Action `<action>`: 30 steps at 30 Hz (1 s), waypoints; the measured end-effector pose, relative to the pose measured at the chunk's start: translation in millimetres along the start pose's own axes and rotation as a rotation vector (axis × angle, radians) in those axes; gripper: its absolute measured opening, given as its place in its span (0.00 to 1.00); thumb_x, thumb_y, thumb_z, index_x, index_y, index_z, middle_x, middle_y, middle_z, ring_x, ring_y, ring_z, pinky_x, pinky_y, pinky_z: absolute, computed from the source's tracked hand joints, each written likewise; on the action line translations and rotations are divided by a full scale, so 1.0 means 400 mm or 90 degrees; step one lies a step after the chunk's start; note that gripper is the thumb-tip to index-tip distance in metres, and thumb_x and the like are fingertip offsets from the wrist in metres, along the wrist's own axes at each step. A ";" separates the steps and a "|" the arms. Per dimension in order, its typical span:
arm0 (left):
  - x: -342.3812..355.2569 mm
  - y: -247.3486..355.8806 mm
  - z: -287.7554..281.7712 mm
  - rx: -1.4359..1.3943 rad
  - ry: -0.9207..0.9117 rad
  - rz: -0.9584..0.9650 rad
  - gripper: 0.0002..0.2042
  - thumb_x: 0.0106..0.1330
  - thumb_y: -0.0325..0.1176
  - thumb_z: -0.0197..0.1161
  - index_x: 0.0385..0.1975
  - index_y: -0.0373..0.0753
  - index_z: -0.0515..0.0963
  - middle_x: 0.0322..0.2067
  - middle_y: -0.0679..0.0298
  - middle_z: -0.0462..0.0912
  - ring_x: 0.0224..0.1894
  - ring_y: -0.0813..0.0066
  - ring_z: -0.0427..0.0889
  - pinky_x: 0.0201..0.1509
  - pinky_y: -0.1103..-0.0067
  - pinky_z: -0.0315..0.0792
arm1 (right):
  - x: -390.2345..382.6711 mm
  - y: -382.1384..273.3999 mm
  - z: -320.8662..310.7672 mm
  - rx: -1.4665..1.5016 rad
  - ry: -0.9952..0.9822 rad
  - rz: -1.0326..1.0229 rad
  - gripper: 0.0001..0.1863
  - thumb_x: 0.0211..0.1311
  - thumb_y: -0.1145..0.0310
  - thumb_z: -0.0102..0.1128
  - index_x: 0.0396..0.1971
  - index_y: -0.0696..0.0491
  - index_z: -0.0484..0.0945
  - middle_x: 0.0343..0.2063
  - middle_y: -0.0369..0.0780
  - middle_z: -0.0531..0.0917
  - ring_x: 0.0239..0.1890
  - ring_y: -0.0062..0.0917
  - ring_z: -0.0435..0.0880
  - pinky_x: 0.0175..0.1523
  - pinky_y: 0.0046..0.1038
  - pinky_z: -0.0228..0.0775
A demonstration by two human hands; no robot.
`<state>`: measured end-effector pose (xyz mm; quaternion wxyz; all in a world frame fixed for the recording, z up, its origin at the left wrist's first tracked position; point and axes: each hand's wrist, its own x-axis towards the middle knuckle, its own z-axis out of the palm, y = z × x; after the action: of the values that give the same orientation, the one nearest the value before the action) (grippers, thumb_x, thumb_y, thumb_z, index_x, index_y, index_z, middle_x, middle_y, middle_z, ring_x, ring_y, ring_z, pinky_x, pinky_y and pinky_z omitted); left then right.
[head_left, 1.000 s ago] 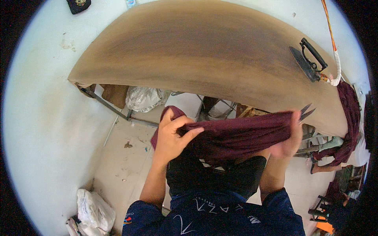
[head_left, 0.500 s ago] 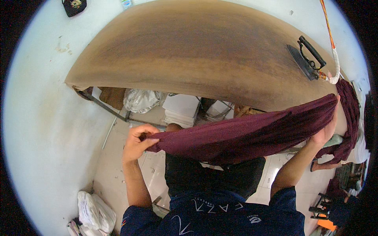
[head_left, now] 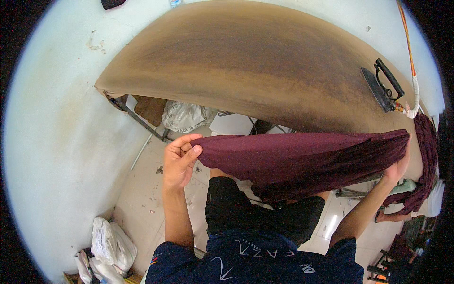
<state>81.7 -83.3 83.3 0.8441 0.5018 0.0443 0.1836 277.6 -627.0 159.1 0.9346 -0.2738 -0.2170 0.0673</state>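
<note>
A maroon cloth (head_left: pixel 293 156) is stretched between my two hands, in front of the ironing table's near edge. Its left corner is pinched between the thumb and fingers of my left hand (head_left: pixel 181 161). At the other end my right hand (head_left: pixel 398 163) grips the cloth, the fingers partly hidden behind it. The lower part of the cloth hangs in loose folds over my lap. On the right of the brown padded ironing table (head_left: pixel 246 61) rests a black iron (head_left: pixel 380 87), away from both hands.
More maroon cloth (head_left: pixel 427 156) drapes off the table's right end. An orange and white cord (head_left: pixel 410 57) runs up from the iron. Beneath the table lie a clear plastic bag (head_left: pixel 187 116) and white stacks. White bags (head_left: pixel 111 244) stand at lower left; another person's hand (head_left: pixel 395 217) shows at right.
My left hand has risen with its corner of cloth, so the top edge now runs nearly level. The whole view has shifted slightly, and the iron stays on the table.
</note>
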 end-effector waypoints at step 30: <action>-0.041 0.070 0.060 -0.175 0.016 0.259 0.08 0.65 0.23 0.52 0.34 0.45 0.61 0.36 0.65 0.66 0.36 0.76 0.66 0.42 0.77 0.68 | -0.224 0.153 -0.140 -0.145 0.180 -0.101 0.14 0.71 0.59 0.51 0.45 0.52 0.77 0.38 0.41 0.84 0.41 0.32 0.83 0.49 0.38 0.75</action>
<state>65.2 -97.1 117.4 0.8495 0.3784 -0.0722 0.3605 221.5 -624.6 50.5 0.9212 -0.3663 -0.1108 -0.0702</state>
